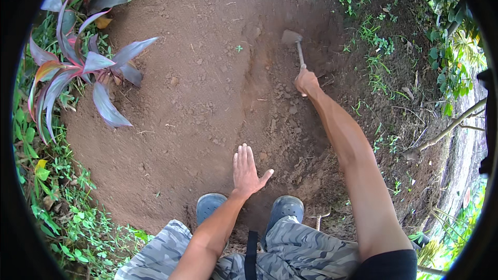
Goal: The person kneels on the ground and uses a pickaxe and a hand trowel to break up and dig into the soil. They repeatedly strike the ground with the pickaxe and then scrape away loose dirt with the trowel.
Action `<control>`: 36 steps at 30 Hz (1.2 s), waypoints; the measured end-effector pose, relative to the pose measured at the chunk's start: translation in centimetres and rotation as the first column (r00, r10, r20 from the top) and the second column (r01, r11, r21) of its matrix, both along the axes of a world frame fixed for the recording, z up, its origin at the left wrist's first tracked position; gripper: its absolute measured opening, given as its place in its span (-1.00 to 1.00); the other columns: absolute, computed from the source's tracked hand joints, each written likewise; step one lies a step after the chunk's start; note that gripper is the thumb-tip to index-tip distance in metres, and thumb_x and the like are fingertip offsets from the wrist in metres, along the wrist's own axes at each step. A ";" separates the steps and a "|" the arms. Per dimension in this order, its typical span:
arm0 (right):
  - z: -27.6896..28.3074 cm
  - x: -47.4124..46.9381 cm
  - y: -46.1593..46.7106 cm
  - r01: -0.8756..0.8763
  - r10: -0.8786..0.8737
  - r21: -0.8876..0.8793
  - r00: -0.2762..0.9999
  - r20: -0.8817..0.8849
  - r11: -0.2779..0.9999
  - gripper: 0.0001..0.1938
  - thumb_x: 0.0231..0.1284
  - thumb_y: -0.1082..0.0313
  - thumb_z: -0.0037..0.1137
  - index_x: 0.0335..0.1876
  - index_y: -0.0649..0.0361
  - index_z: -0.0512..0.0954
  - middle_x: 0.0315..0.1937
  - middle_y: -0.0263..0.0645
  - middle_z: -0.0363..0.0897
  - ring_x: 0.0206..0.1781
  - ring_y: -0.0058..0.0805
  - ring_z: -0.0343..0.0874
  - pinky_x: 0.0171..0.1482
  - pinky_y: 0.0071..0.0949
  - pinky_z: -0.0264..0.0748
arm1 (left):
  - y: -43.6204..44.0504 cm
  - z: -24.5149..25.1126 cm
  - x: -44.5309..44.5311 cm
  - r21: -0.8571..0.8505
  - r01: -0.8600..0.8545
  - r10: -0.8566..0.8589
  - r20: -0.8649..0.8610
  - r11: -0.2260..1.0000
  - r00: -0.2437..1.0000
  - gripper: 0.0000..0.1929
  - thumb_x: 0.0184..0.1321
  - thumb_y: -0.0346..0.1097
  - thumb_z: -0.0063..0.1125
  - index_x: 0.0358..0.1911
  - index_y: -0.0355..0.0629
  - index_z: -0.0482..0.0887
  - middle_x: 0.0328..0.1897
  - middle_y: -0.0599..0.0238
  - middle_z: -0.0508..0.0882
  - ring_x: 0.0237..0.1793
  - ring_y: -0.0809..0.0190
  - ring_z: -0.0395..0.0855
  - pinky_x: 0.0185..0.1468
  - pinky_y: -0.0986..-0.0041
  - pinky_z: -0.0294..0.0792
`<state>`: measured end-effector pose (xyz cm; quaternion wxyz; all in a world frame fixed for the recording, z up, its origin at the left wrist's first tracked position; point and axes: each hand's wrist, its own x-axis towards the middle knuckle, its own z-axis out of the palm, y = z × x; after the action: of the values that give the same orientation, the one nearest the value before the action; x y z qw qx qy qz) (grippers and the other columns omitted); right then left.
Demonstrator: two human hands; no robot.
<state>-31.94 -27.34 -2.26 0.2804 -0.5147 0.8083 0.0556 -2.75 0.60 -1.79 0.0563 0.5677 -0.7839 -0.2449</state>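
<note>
My right hand (306,81) grips the handle of a small hand hoe (291,37), whose soil-coated blade points away from me. The blade is over dark, loosened soil at the far end of a shallow trench (286,101). Clods and small stones lie along the trench below the hand. My left hand (246,171) is held palm down with fingers together and thumb apart, holding nothing, above the soil just in front of my shoes. Whether it touches the ground I cannot tell.
A purple-leaved ti plant (97,62) stands at the left, with low green weeds (78,217) below it. My clogs (288,207) are at the bottom. Near the right one lies a small pronged tool (319,216). A bare branch (447,128) and foliage edge the right side.
</note>
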 end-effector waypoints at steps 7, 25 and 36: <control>2.5 3.2 17.1 -0.175 0.176 -0.039 0.984 0.030 0.984 -0.35 0.43 0.29 -0.20 0.55 0.43 0.05 -0.15 0.34 0.65 -0.08 0.28 0.71 -0.02 0.09 0.68 | 0.5 -0.9 -0.3 -0.086 0.004 0.000 0.051 0.996 0.999 0.15 0.23 0.42 0.07 0.54 -0.50 -0.03 0.65 -0.29 0.03 0.66 -0.22 -0.08 0.67 -0.02 -0.23; 6.2 0.1 4.0 -0.069 0.069 -0.043 0.998 -0.012 0.997 -0.57 0.44 0.17 -0.09 0.25 0.30 0.51 -0.08 0.23 0.70 0.03 0.16 0.72 0.07 0.01 0.68 | -1.2 -0.9 0.9 -0.014 0.204 -0.201 0.127 0.979 0.971 0.10 0.28 0.42 -0.01 0.57 -0.40 -0.06 0.70 -0.10 -0.03 0.71 -0.06 -0.23 0.69 0.00 -0.37; 4.7 3.4 14.8 -0.187 0.186 0.060 0.982 0.022 0.980 -0.42 0.43 0.32 -0.15 0.51 0.38 0.19 -0.12 0.27 0.69 -0.03 0.18 0.74 0.03 0.04 0.69 | -1.1 -1.0 1.0 -0.084 0.175 -0.169 0.071 0.981 0.983 0.09 0.27 0.41 0.03 0.55 -0.42 0.01 0.68 -0.14 0.05 0.69 -0.09 -0.10 0.68 -0.02 -0.26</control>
<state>-28.58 -12.56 2.42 0.2964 -0.5799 0.7520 0.1024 -1.77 -0.51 -2.75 0.0356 0.5021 -0.8417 -0.1952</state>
